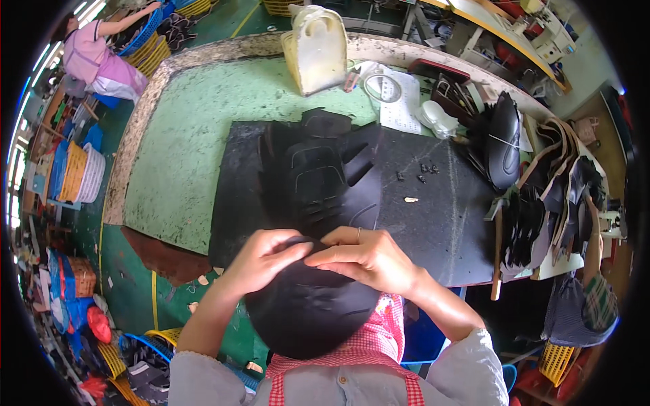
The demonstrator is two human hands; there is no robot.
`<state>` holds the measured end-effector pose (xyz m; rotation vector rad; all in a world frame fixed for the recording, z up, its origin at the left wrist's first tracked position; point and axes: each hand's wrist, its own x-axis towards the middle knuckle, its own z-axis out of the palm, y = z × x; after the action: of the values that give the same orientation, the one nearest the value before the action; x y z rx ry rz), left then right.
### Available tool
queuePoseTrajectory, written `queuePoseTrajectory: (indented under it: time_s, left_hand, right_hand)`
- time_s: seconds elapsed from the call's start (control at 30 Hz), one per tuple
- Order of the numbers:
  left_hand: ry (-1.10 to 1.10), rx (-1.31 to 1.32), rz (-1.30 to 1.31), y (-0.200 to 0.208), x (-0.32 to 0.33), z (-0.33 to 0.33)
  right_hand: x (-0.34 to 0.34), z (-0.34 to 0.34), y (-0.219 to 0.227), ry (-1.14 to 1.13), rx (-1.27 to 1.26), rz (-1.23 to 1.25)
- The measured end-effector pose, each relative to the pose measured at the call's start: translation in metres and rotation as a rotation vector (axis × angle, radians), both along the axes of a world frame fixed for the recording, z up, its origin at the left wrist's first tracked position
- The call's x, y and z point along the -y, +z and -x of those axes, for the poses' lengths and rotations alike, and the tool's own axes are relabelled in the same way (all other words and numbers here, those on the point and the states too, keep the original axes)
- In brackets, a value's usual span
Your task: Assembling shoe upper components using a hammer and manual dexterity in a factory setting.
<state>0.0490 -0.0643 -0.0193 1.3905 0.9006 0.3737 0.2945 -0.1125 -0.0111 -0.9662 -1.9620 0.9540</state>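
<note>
A black leather-like shoe upper piece [311, 314] hangs over the table's near edge toward my lap. My left hand [267, 258] pinches its upper edge between thumb and bent fingers. Close beside it, my right hand [369, 257] grips the same edge, thumb and fingertips pressed together, with a ring on one finger. Both hands nearly touch, and whatever detail lies between the fingertips is hidden. Just beyond them, a stack of similar black pieces [318, 172] with stitched lines and pointed tabs lies on a black mat [440, 230].
A cloudy plastic jug [318, 57] stands at the far edge of the green tabletop [183, 128]. To the right are a paper sheet [401, 105], a tape roll [382, 88], a bundle of black soles [502, 142] and hanging strips [558, 149]. Another person [101, 57] works far left.
</note>
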Motion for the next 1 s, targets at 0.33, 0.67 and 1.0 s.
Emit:
queuePoseTrajectory:
  time_s: [0.33, 0.67, 1.0]
  left_hand:
    - [0.479, -0.451, -1.181, 0.024, -0.077, 0.064]
    - [-0.210, -0.074, -1.061, -0.022, -0.016, -0.049]
    - [0.048, 0.331, -0.019, -0.015, -0.002, -0.058]
  right_hand:
    - [-0.038, -0.097, -0.054, -0.691, 0.470, -0.246]
    - [-0.013, -0.068, -0.010, -0.525, -0.382, 0.484]
    - [0.010, -0.029, -0.007, -0.273, -0.533, 0.528]
